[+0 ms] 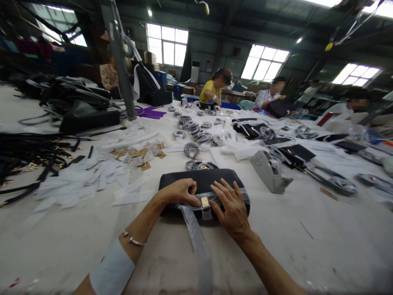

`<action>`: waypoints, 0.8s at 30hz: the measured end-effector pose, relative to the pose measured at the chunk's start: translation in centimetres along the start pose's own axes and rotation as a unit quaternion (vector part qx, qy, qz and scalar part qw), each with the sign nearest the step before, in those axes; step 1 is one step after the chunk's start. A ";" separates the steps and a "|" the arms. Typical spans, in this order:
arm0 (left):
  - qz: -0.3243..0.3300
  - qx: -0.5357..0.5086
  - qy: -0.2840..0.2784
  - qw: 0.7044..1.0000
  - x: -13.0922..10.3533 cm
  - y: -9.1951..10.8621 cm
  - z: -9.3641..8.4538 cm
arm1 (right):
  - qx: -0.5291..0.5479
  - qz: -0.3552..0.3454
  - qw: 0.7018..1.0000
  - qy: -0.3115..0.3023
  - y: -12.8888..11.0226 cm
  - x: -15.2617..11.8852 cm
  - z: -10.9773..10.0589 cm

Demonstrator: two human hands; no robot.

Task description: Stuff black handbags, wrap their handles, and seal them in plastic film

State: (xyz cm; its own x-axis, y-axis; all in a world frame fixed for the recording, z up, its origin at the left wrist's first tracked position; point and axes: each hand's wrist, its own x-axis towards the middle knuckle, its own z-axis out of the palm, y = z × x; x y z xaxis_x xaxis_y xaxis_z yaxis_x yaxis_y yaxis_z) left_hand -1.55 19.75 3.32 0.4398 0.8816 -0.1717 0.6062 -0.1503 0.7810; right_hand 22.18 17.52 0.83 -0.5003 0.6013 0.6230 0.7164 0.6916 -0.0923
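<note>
A black handbag (201,180) lies on the table in front of me, with a gold clasp (205,202) at the middle of its front and clear film around the clasp. My left hand (181,191) rests on the bag's left part, its fingers curled in and its thumb against the bag beside the clasp. Whatever those fingers may pinch is hidden. From under that thumb a long translucent strip (196,241) hangs toward me over the table. My right hand (231,207) lies flat on the bag's right part, fingers spread, thumb close to the clasp.
A grey tape dispenser (268,172) stands right of the bag. Coiled grey straps (192,150) lie behind it. White paper strips (73,180), brown card scraps (138,155) and black straps (33,153) cover the left side. A metal post (119,61) rises there. Several people sit across the table.
</note>
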 end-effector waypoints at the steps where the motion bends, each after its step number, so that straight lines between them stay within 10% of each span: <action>1: 0.003 -0.003 0.001 1.000 -0.1 0.0 -0.1 | -0.010 -0.001 1.000 -0.014 0.0 0.1 0.0; 7: 0.015 -0.042 -0.001 0.999 -0.5 -0.4 -0.3 | 0.011 0.013 0.999 -0.033 0.2 0.4 0.2; 14: 0.019 -0.031 -0.023 0.999 0.0 -1.0 -0.4 | 0.144 0.034 0.985 0.092 0.6 -0.7 -0.5; 20: 0.024 -0.041 -0.022 0.999 0.0 -1.0 -0.5 | 0.185 -0.033 0.982 0.035 -1.6 -0.3 -1.0; 24: 0.030 -0.080 -0.036 0.996 -0.5 -1.0 -0.8 | 0.229 0.049 0.970 0.067 -1.6 1.4 -0.7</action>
State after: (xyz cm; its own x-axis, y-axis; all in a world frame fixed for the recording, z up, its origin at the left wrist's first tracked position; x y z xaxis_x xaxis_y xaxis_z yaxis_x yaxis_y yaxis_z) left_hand -2.93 19.87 3.10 0.5217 0.8382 -0.1590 0.4661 -0.1239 0.8760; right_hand 20.69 16.98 2.42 -0.3514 0.6364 0.6867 0.4505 0.7579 -0.4718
